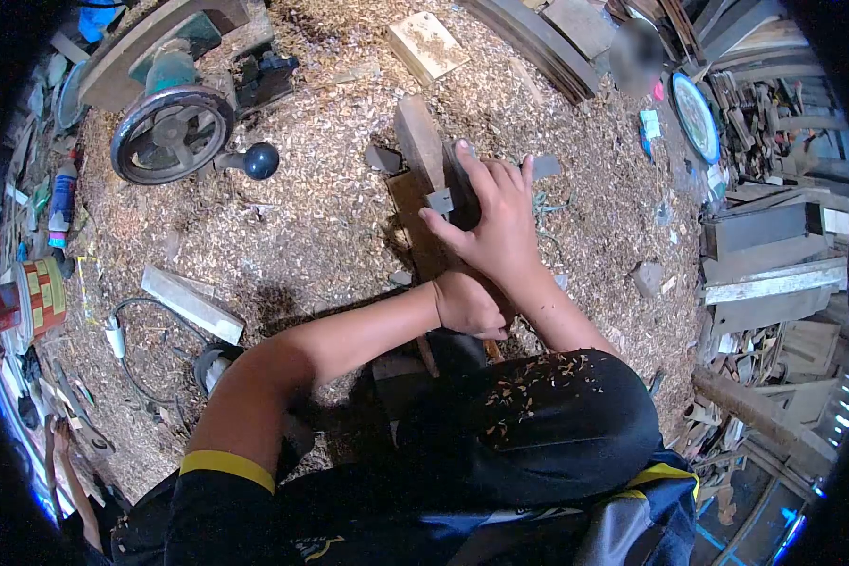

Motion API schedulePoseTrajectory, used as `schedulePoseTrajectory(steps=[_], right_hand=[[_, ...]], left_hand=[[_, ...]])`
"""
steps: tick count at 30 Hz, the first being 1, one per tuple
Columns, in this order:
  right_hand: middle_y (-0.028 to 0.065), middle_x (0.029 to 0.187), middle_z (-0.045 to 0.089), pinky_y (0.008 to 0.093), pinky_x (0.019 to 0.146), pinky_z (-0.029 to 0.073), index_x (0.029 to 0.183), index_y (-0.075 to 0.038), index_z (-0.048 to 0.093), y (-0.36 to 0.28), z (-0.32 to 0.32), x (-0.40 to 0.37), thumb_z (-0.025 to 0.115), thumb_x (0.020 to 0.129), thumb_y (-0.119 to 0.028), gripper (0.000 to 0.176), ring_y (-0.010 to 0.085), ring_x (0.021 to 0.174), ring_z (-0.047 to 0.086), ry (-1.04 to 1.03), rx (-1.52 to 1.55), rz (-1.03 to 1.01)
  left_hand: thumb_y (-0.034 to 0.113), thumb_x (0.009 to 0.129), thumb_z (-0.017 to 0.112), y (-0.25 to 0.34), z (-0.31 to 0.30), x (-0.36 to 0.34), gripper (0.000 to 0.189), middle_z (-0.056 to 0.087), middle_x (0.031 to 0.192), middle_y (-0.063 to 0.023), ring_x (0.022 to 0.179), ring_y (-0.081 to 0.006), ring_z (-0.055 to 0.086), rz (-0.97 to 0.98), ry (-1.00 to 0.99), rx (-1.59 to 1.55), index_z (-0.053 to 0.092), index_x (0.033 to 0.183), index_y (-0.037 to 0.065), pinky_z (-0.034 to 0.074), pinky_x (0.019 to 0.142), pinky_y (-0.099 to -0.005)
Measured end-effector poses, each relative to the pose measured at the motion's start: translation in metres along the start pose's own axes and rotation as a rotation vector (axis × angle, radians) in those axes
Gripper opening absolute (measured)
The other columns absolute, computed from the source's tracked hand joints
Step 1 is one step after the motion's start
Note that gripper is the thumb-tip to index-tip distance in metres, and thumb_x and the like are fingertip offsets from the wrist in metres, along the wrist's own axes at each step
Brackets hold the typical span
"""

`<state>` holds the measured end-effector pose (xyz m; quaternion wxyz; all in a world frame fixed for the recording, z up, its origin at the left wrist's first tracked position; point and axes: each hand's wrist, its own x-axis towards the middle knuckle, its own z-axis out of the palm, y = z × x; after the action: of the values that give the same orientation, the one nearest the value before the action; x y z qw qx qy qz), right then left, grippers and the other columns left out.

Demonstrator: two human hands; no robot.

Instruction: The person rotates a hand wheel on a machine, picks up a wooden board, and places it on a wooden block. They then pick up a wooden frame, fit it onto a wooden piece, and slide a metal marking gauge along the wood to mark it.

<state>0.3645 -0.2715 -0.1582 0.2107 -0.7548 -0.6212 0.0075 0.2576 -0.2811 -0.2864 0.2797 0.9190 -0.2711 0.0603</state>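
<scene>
My right hand [500, 215] has its fingers stretched and its thumb spread, lying over a dark block [462, 184]. Beside the thumb and index finger, a tapered wooden piece [417, 137] lies at a slant, with a small grey metal piece [440, 201] at its near end. Under these runs a brown board [415, 222]. My left hand [474, 304] is closed in a fist below my right wrist; whatever it grips is hidden. An orange-brown piece [493, 351] shows just below that fist.
Wood shavings [321, 198] cover the ground. A handwheel machine [173, 134] stands upper left. Near it lie a pale wood block [427, 47] and a wood offcut [191, 304] beside a cable [146, 377]. Scrap timber [774, 255] is stacked right. Another person's hand [59, 436] shows lower left.
</scene>
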Motion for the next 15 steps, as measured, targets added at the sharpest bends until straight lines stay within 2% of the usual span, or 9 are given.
schedulePoseTrajectory(steps=[2,4,5,6,8,9,10,12,15], right_hand=[[0.0181,0.119,0.070,0.0764,0.127,0.025,0.159,-0.007,0.058,-0.001,0.000,0.001,0.093,0.081,-0.046,0.093,0.0401,0.120,0.065,0.011,-0.001,-0.003],[0.0179,0.116,0.069,0.0750,0.127,0.027,0.158,-0.006,0.059,-0.003,0.000,0.001,0.093,0.081,-0.046,0.093,0.0400,0.117,0.065,0.010,-0.001,-0.002],[0.0178,0.114,0.069,0.0736,0.127,0.028,0.158,-0.006,0.060,-0.003,0.002,0.004,0.092,0.081,-0.045,0.092,0.0399,0.115,0.065,0.012,-0.001,-0.002],[0.0178,0.114,0.069,0.0736,0.127,0.028,0.158,-0.006,0.060,-0.002,0.005,0.010,0.092,0.081,-0.045,0.092,0.0399,0.115,0.065,0.007,0.001,-0.009],[0.0178,0.111,0.070,0.0714,0.126,0.032,0.155,-0.005,0.061,-0.001,0.012,0.024,0.092,0.081,-0.045,0.089,0.0405,0.111,0.066,0.066,0.003,-0.024],[0.0184,0.111,0.071,0.0700,0.125,0.034,0.154,-0.004,0.062,-0.002,0.015,0.041,0.092,0.081,-0.045,0.088,0.0414,0.109,0.067,0.082,0.022,-0.037],[0.0184,0.111,0.071,0.0700,0.125,0.034,0.154,-0.004,0.062,0.000,0.017,0.052,0.092,0.081,-0.045,0.088,0.0414,0.109,0.067,0.088,0.023,-0.049],[0.0191,0.110,0.072,0.0692,0.124,0.035,0.153,-0.004,0.063,0.001,0.017,0.060,0.092,0.081,-0.045,0.087,0.0419,0.108,0.067,0.032,-0.004,-0.040],[0.0207,0.106,0.071,0.0704,0.125,0.034,0.152,-0.004,0.064,0.002,0.016,0.058,0.093,0.080,-0.045,0.088,0.0428,0.109,0.067,0.051,0.020,-0.048]], left_hand=[[0.054,0.102,0.067,0.000,0.009,0.000,0.045,0.079,0.122,-0.0112,0.124,-0.0361,0.071,-0.019,-0.071,0.006,0.082,0.106,0.012,0.051,0.116,-0.0502],[0.057,0.100,0.072,0.001,0.009,-0.001,0.059,0.076,0.138,-0.0147,0.138,-0.0386,0.064,-0.146,0.116,-0.215,0.079,0.132,0.009,0.044,0.125,-0.0503],[0.059,0.096,0.077,0.000,0.009,-0.004,0.075,0.071,0.150,-0.0162,0.149,-0.0359,0.057,-0.199,0.208,-0.449,0.070,0.150,0.008,0.036,0.132,-0.0474],[0.059,0.096,0.077,-0.005,0.016,-0.005,0.075,0.071,0.150,-0.0162,0.149,-0.0359,0.057,-0.205,0.215,-0.449,0.070,0.150,0.008,0.036,0.132,-0.0474],[0.050,0.095,0.078,-0.011,0.038,-0.005,0.064,0.077,0.139,-0.0117,0.134,-0.0302,0.069,-0.245,0.107,-0.655,0.073,0.147,0.014,0.051,0.119,-0.0430],[0.035,0.100,0.071,-0.008,-0.010,-0.008,0.046,0.080,0.126,-0.0041,0.110,-0.0247,0.078,-0.148,-0.065,-0.458,0.075,0.144,0.026,0.061,0.096,-0.0388],[0.035,0.100,0.071,-0.016,0.000,-0.012,0.046,0.080,0.126,-0.0041,0.110,-0.0247,0.078,-0.153,-0.061,-0.446,0.075,0.144,0.026,0.061,0.096,-0.0388],[0.023,0.102,0.063,-0.018,0.023,-0.016,0.041,0.080,0.110,0.0015,0.089,-0.0227,0.077,0.032,0.450,-0.401,0.077,0.139,0.035,0.061,0.076,-0.0369],[0.024,0.105,0.059,-0.015,0.028,-0.015,0.041,0.077,0.104,0.0003,0.090,-0.0237,0.077,0.026,0.484,-0.383,0.077,0.138,0.038,0.062,0.077,-0.0370]])
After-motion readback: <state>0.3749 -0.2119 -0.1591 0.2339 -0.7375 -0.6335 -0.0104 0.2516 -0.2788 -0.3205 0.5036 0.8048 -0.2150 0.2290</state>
